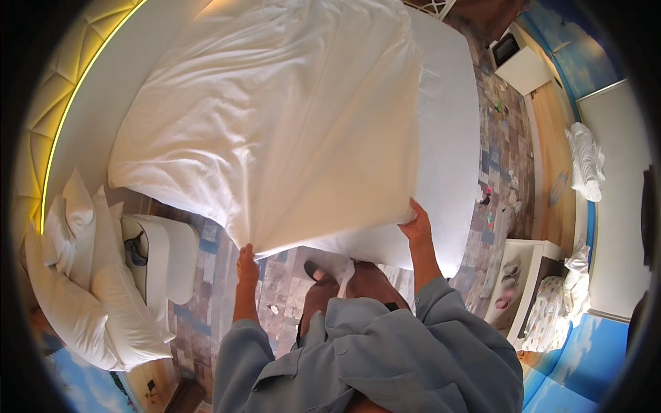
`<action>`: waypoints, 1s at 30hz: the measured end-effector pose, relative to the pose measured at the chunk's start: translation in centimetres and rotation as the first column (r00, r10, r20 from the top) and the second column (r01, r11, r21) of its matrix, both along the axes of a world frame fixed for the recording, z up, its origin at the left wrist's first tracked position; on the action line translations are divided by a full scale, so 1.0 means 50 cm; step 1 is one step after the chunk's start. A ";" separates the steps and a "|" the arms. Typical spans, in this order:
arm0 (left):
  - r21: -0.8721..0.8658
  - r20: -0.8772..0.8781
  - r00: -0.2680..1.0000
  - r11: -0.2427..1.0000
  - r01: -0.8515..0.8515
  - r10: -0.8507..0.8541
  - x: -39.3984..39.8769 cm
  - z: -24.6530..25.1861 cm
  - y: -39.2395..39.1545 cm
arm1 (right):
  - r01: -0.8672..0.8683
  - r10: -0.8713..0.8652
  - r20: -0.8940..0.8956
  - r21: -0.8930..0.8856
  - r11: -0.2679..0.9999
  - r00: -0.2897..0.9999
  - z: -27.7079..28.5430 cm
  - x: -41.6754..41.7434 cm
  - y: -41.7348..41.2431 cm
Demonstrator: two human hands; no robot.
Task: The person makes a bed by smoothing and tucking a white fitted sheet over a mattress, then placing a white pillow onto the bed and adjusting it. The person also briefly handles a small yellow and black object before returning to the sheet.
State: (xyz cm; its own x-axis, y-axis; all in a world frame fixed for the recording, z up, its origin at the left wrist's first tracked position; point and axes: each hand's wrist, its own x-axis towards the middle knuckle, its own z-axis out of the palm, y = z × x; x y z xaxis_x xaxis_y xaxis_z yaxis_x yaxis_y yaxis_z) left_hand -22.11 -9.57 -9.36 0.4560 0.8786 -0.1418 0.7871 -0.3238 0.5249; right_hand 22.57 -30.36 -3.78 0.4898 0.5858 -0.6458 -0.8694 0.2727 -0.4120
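A white duvet or its cover [289,134] lies wrinkled over the bed, with its near edge drawn up between my hands. My left hand [247,263] grips that edge at the left, where creases run up from the fingers. At the right, my right hand [415,223] is closed on the near right corner of the same cloth. Under the cloth, the white bedsheet [448,149] shows along the bed's right side. The cloth hangs taut between the two hands, above the near side of the bed.
White pillows [98,304] are piled at the left beside a white nightstand [181,258]. Small litter lies on the patchwork floor [488,206] right of the bed. An open shelf [516,279] with slippers stands at the right; a white cabinet [521,69] is farther back.
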 end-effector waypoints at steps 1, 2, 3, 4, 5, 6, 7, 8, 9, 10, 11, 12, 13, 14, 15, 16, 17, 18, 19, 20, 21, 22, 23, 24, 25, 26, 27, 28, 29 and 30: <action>-0.005 -0.014 1.000 1.000 -0.004 0.004 0.003 0.003 0.001 | -0.021 0.019 0.042 0.039 0.999 0.999 0.008 0.002 0.003; 0.001 -0.120 0.993 1.000 0.014 -0.014 0.010 0.006 0.006 | -0.061 0.060 0.139 0.006 0.998 0.989 0.015 0.001 0.005; -0.014 -0.171 0.985 1.000 -0.009 0.006 0.017 0.014 0.001 | -0.106 0.109 0.231 -0.026 0.994 0.967 0.026 -0.009 0.017; -0.030 -0.222 0.975 0.999 -0.024 0.017 0.030 0.025 -0.003 | -0.139 0.151 0.319 -0.062 0.988 0.935 0.033 -0.015 0.019; -0.046 -0.271 0.962 0.998 -0.039 0.026 0.047 0.029 -0.008 | -0.241 0.307 0.435 -0.201 0.950 0.847 0.016 -0.012 0.013; -0.051 -0.294 0.956 0.999 -0.016 0.000 0.049 0.025 -0.017 | -0.320 0.435 0.494 -0.304 0.898 0.752 0.030 -0.029 0.025; -0.045 -0.151 0.988 0.999 -0.012 0.005 0.060 0.020 -0.035 | -0.383 0.555 0.533 -0.405 0.830 0.638 0.052 -0.054 0.044; -0.035 -0.009 1.000 0.999 -0.004 0.004 0.082 0.015 -0.063 | -0.428 0.565 0.572 -0.369 0.825 0.595 0.065 -0.078 0.059; -0.024 0.131 0.991 1.000 0.010 -0.007 0.112 0.017 -0.094 | -0.468 0.567 0.607 -0.335 0.818 0.556 0.073 -0.096 0.070; -0.123 0.222 0.975 0.992 0.017 0.011 0.163 0.027 -0.130 | -0.523 0.619 0.625 -0.364 0.770 0.476 0.080 -0.106 0.079; -0.221 0.306 0.951 0.975 0.032 0.038 0.222 0.040 -0.172 | -0.573 0.662 0.638 -0.392 0.720 0.394 0.085 -0.116 0.088; -0.213 0.406 0.914 0.975 0.068 0.025 0.285 0.070 -0.209 | -0.610 0.696 0.648 -0.425 0.668 0.311 0.087 -0.125 0.093; -0.202 0.510 0.860 0.974 0.103 0.015 0.353 0.111 -0.240 | -0.618 0.664 0.684 -0.390 0.683 0.303 0.089 -0.131 0.098; -0.168 0.509 0.860 0.983 0.069 0.027 0.417 0.152 -0.258 | -0.625 0.630 0.721 -0.356 0.695 0.290 0.095 -0.136 0.105; -0.134 0.510 0.859 0.990 0.039 0.035 0.468 0.178 -0.269 | -0.629 0.592 0.756 -0.322 0.707 0.279 0.101 -0.135 0.109; -0.035 0.506 0.861 0.999 -0.035 0.048 0.506 0.162 -0.274 | -0.641 0.656 0.730 -0.415 0.646 0.188 0.088 -0.134 0.113; -0.042 0.492 0.864 0.995 -0.095 0.103 0.534 0.151 -0.277 | -0.643 0.714 0.693 -0.505 0.577 0.096 0.077 -0.124 0.115; -0.271 0.718 0.629 0.952 -0.142 0.298 0.548 0.145 -0.265 | -0.649 0.771 0.635 -0.611 0.453 -0.059 0.174 -0.122 0.126; -0.480 0.822 0.313 0.874 -0.071 0.477 0.578 0.146 -0.255 | -0.660 0.738 0.673 -0.577 0.481 -0.050 0.193 -0.116 0.127; -0.591 0.802 0.140 0.805 0.041 0.581 0.590 0.145 -0.239 | -0.693 0.705 0.709 -0.523 0.497 -0.030 0.185 -0.107 0.129; -0.666 0.734 -0.022 0.726 0.173 0.679 0.594 0.145 -0.218 | -0.723 0.668 0.744 -0.465 0.511 -0.006 0.177 -0.099 0.134; -0.559 0.821 0.119 0.829 -0.025 0.558 0.603 0.153 -0.209 | -0.746 0.634 0.773 -0.413 0.523 0.017 0.177 -0.095 0.138; -0.678 0.717 -0.085 0.721 0.146 0.691 0.595 0.166 -0.202 | -0.768 0.599 0.799 -0.359 0.531 0.041 0.177 -0.092 0.142; -0.547 0.835 -0.034 0.836 0.043 0.549 0.591 0.180 -0.198 | -0.793 0.564 0.823 -0.301 0.530 0.065 0.178 -0.092 0.146; -0.393 0.918 0.037 0.919 -0.046 0.394 0.593 0.197 -0.192 | -0.813 0.499 0.854 -0.181 0.553 0.150 0.178 -0.087 0.147; -0.297 0.917 0.224 0.940 -0.166 0.330 0.588 0.218 -0.182 | -0.822 0.432 0.870 -0.058 0.567 0.237 0.177 -0.082 0.150; -0.205 0.804 0.465 0.906 -0.371 0.372 0.587 0.251 -0.174 | -0.818 0.365 0.873 0.065 0.572 0.325 0.176 -0.077 0.155; -0.246 0.794 0.447 0.890 -0.384 0.412 0.582 0.271 -0.166 | -0.824 0.445 0.840 0.004 0.567 0.310 0.163 -0.057 0.153; -0.286 0.783 0.428 0.872 -0.397 0.452 0.579 0.284 -0.158 | -0.816 0.511 0.804 -0.056 0.576 0.305 0.127 -0.041 0.150; -0.292 0.820 0.362 0.868 -0.401 0.443 0.568 0.295 -0.152 | -0.823 0.658 0.683 -0.146 0.548 0.317 0.143 -0.032 0.140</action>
State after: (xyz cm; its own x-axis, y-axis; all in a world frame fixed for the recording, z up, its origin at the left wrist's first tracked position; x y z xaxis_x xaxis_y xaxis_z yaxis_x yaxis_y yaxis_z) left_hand 6.27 -17.17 5.37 -0.0677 0.9966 0.0475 -0.0270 -0.0494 0.9984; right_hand 20.97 -23.35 3.39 -0.0230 0.9767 -0.2135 -0.3060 -0.2102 -0.9285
